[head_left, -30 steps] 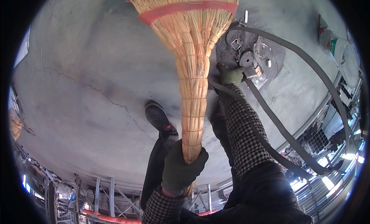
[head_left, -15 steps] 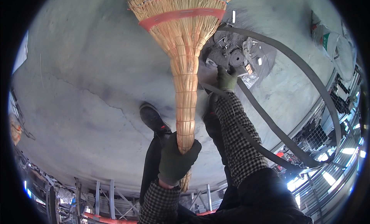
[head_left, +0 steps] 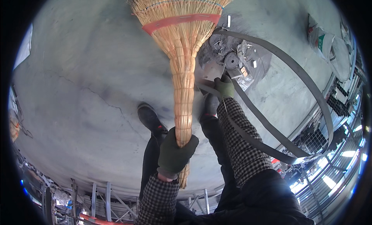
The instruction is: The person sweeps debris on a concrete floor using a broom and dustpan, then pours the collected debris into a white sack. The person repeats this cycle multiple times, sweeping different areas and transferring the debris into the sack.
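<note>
My left hand (head_left: 177,152), in a dark green glove, is closed around the handle of a straw broom (head_left: 183,83). Its bristles fan out at the top of the view, crossed by a red band. My right hand (head_left: 224,86), gloved in green too, reaches down to a heap of dark dust and scrap (head_left: 248,35) on the floor. Its fingers are pinched on the edge of a flat grey sheet (head_left: 213,71). Beside that hand lie a dark round coil with a hole (head_left: 231,61) and crumpled clear plastic (head_left: 245,83).
A long grey strip (head_left: 306,66) loops from the heap out to the right and back past my right forearm. White sacks (head_left: 336,56) lie at the far right. Black grid racks (head_left: 313,141) stand lower right. My shoes (head_left: 149,115) are on the grey concrete floor (head_left: 85,70).
My right hand has drawn slightly back toward me and closed its fingers; the flat grey sheet now shows raised beside it. The broom stays in my left hand, shifted only a little.
</note>
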Tool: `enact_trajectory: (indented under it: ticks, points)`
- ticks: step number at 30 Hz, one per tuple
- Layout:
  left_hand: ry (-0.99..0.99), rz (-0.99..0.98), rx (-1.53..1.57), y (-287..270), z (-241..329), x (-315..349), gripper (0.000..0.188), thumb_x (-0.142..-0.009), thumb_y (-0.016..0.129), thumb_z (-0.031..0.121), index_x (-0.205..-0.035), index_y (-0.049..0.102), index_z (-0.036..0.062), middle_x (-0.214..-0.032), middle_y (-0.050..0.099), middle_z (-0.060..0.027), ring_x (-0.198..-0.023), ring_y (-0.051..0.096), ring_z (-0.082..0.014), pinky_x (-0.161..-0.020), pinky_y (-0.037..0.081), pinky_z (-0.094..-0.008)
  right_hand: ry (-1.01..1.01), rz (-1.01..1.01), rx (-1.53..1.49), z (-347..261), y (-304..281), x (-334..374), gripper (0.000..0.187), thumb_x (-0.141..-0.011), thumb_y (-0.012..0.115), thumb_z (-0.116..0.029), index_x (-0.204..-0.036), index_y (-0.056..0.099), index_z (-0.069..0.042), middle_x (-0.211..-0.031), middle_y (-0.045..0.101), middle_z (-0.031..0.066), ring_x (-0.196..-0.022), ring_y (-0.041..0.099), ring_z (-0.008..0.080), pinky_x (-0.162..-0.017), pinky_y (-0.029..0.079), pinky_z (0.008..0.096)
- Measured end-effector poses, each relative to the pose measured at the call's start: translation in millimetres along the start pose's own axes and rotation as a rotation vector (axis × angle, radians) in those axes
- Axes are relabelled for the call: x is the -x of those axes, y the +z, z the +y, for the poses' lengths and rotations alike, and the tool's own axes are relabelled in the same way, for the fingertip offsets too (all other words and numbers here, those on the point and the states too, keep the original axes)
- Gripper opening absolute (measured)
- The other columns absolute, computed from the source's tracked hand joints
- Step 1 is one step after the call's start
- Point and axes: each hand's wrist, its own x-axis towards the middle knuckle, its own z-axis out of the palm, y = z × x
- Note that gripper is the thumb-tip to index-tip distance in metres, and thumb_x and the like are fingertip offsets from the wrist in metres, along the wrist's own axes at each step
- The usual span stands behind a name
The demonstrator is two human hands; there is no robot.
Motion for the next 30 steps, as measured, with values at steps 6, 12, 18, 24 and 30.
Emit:
enact_trajectory:
  ticks: [6, 12, 18, 24, 30]
  points:
    - [0.11, 0.027, 0.005, 5.7, -18.4, 0.9, 0.028, -0.084, 0.077, 0.019, -0.097, 0.061, 0.001, -0.074, 0.065, -0.0049, -0.064, 0.064, -0.0139, -0.062, 0.053, -0.0324, 0.255, -0.024, -0.814, 8.7, -19.3, 19.7, 0.022, -0.094, 0.068, -0.013, -0.114, 0.067, -0.002, -0.083, 0.066, 0.0029, -0.056, 0.058, 0.0123, -0.053, 0.049, 0.0277]
    - [0.137, 0.021, -0.028, 7.9, -30.0, 18.9, 0.035, -0.081, 0.081, 0.026, -0.097, 0.062, 0.0018, -0.076, 0.066, -0.0059, -0.067, 0.065, -0.017, -0.065, 0.054, -0.0336, 0.265, -0.108, -0.669, 43.7, -60.5, 55.5, 0.024, -0.094, 0.071, -0.018, -0.108, 0.065, 0.001, -0.078, 0.063, 0.0052, -0.057, 0.059, 0.0133, -0.048, 0.046, 0.0309]
    - [0.168, 0.023, -0.004, -26.8, -0.6, 91.3, 0.042, -0.084, 0.081, 0.025, -0.113, 0.063, 0.0002, -0.087, 0.071, -0.0077, -0.081, 0.068, -0.0148, -0.077, 0.056, -0.0333, -0.157, -0.358, 0.266, 102.3, -73.4, 139.9, 0.03, -0.08, 0.072, -0.02, -0.109, 0.074, -0.01, -0.091, 0.071, 0.0219, -0.088, 0.069, 0.0386, -0.075, 0.053, 0.0479]
    - [0.069, 0.132, -0.16, -58.7, 33.3, 198.5, 0.039, -0.088, 0.078, 0.023, -0.117, 0.063, 0.0009, -0.093, 0.066, -0.0032, -0.083, 0.064, -0.0117, -0.075, 0.054, -0.0313, -0.273, -1.018, 0.501, 9.5, -73.6, 181.7, 0.033, -0.094, 0.06, -0.027, -0.117, 0.072, -0.006, -0.112, 0.073, 0.0178, -0.102, 0.071, 0.0331, -0.09, 0.054, 0.0427]
    - [0.191, 0.186, -0.144, -75.6, 74.6, 261.2, 0.045, -0.088, 0.078, 0.025, -0.122, 0.063, 0.0003, -0.098, 0.068, -0.0043, -0.089, 0.066, -0.0115, -0.079, 0.055, -0.0309, 0.008, -1.171, -1.342, -209.4, -162.2, 251.5, 0.049, -0.107, 0.056, -0.03, -0.15, 0.047, -0.007, -0.126, 0.068, 0.0122, -0.098, 0.071, 0.0209, -0.076, 0.061, 0.0348]
